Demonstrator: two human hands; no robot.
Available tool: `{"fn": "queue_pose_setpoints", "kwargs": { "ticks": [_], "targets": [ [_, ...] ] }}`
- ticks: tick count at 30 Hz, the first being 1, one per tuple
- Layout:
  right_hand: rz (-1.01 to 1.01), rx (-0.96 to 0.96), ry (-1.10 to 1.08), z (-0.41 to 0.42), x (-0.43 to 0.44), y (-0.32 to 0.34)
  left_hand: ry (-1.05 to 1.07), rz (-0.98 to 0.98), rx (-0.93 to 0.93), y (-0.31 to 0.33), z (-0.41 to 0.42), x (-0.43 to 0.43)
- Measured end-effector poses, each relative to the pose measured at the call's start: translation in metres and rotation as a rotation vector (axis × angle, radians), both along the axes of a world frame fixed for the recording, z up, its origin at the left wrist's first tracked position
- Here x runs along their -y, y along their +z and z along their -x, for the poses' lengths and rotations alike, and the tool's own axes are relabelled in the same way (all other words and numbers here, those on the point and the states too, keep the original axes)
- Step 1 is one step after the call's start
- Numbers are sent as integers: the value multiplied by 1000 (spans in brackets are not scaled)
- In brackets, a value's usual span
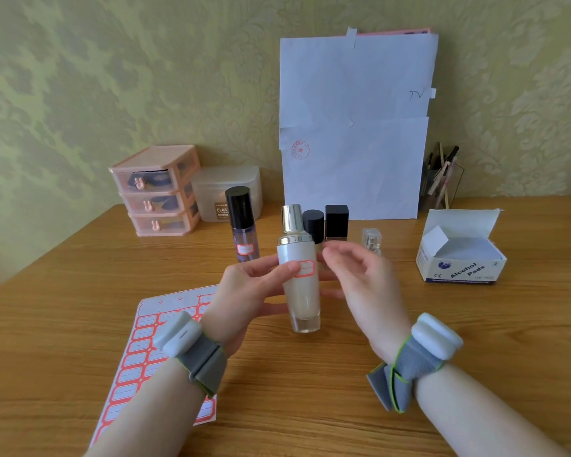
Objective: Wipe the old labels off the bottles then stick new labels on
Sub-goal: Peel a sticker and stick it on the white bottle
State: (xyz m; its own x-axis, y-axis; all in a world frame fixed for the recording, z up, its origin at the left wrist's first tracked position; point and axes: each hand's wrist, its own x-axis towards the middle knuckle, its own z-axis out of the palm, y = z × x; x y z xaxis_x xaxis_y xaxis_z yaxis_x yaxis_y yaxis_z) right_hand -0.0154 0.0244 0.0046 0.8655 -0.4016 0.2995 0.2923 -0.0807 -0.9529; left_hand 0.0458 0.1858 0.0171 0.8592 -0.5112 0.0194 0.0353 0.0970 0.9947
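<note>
White bottle (302,301), wooden table (310,390), green patterned wallpaper (112,77) behind.

Table (310,407) front open; bottle row (313,222) blocks behind; label sheet (136,357) left, box (459,258) right

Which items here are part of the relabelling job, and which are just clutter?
Job: white bottle in left hand, purple bottle, black-capped bottles, small clear bottle, label sheet, alcohol pads box.
Clutter: pink drawers, frosted container, papers, pen holder.
</note>
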Motion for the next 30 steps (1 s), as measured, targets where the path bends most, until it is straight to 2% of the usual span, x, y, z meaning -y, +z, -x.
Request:
{"fn": "queue_pose_setpoints", "kwargs": {
  "ticks": [5, 15, 30],
  "targets": [
    [186, -10, 72, 1, 0, -2, -21, -21, 85, -2, 2, 3],
    [77, 39, 169, -2, 6, -5, -48, -14, 137, -3, 2, 2],
    [90, 37, 201, -3, 5, -7, -61, -19, 169, -5, 1, 3]
  ]
}}
